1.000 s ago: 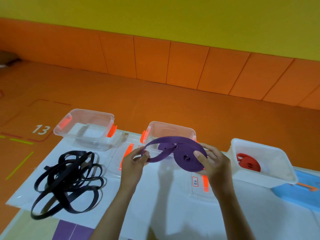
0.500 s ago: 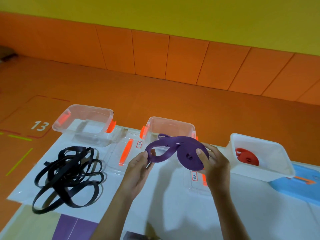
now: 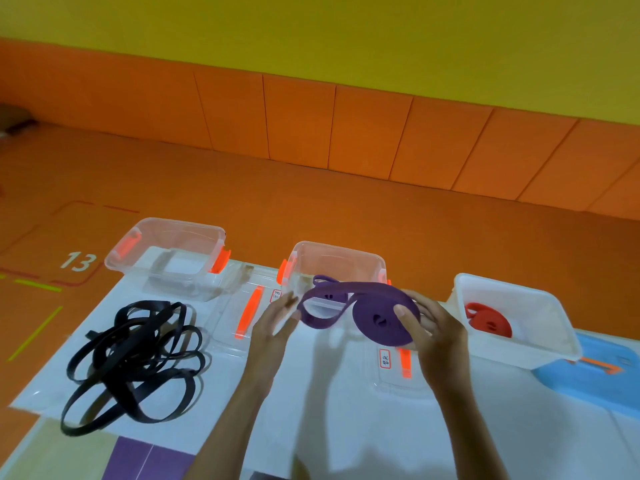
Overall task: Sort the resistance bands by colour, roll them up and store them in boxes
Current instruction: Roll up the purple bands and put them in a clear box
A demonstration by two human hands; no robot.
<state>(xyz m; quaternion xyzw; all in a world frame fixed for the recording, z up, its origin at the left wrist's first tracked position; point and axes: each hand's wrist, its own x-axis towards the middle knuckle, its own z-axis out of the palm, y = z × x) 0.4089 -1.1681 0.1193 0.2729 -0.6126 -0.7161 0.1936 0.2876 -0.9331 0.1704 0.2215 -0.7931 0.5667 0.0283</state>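
The white sheet [image 3: 346, 427] is carrying a tangled heap of black bands [image 3: 135, 362] at left. Above it, before the middle box [image 3: 337, 259], the right hand [image 3: 436, 334] is gripping the rolled purple band [image 3: 377, 317], thumb on its face; the left hand [image 3: 273, 327], fingers nearly straight, is touching its loose loop.

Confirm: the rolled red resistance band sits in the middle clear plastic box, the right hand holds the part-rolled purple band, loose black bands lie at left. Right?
One slip: the head view shows the rolled red resistance band in the white plastic box at right, not the middle clear plastic box. The rest stands: right hand on the part-rolled purple band, loose black bands at left.
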